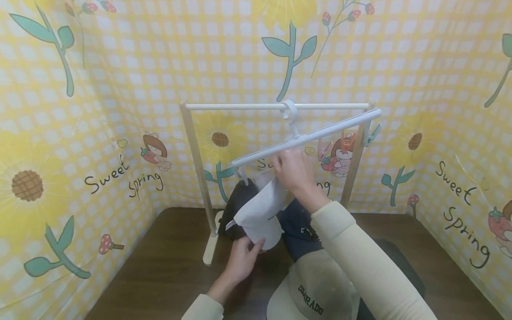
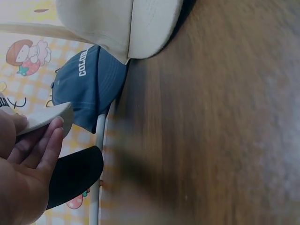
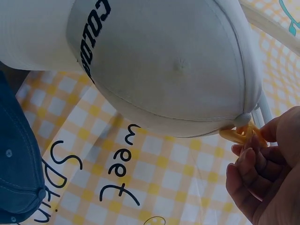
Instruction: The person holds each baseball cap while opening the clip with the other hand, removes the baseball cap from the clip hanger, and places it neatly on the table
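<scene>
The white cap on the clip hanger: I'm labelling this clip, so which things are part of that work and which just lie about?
In use: white cap, yellow clip, hanger, rack, left hand, right hand.
Lying about: beige cap, navy cap, black cap.

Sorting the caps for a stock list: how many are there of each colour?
White cap: 1
Black cap: 1
Navy blue cap: 1
Beige cap: 1
Total: 4 caps
</scene>
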`<state>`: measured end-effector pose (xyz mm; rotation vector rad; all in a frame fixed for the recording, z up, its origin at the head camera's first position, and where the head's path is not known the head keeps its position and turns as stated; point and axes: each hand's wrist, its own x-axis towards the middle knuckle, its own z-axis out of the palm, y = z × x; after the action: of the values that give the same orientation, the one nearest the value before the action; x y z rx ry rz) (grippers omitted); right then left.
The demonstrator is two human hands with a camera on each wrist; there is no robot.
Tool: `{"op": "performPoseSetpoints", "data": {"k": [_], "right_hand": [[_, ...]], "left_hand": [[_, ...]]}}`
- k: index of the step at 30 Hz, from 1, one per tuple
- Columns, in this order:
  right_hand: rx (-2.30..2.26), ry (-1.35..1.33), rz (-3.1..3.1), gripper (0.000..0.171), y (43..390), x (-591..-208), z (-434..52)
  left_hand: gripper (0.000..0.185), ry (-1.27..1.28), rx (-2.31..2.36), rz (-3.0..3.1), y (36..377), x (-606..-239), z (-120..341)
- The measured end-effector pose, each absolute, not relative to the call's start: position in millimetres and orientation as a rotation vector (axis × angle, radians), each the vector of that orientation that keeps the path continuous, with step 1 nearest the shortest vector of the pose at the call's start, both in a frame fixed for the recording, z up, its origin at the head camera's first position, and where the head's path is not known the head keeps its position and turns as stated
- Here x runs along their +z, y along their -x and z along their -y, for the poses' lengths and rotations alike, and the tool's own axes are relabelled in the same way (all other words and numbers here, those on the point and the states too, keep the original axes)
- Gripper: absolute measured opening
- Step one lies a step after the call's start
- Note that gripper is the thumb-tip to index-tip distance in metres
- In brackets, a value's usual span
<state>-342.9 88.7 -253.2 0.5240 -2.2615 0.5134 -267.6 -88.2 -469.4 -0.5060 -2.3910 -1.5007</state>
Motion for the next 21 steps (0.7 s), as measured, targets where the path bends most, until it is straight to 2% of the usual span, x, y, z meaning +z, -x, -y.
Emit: {"op": "performPoseSetpoints", "data": {"k": [21], "right_hand": [[0.519,-0.545,2.211,0.038,343.4,-254.9,-88.9]], "left_hand": [[0.019,0.618,-1.406,2.47,251.7,-473.3,113.7]]}}
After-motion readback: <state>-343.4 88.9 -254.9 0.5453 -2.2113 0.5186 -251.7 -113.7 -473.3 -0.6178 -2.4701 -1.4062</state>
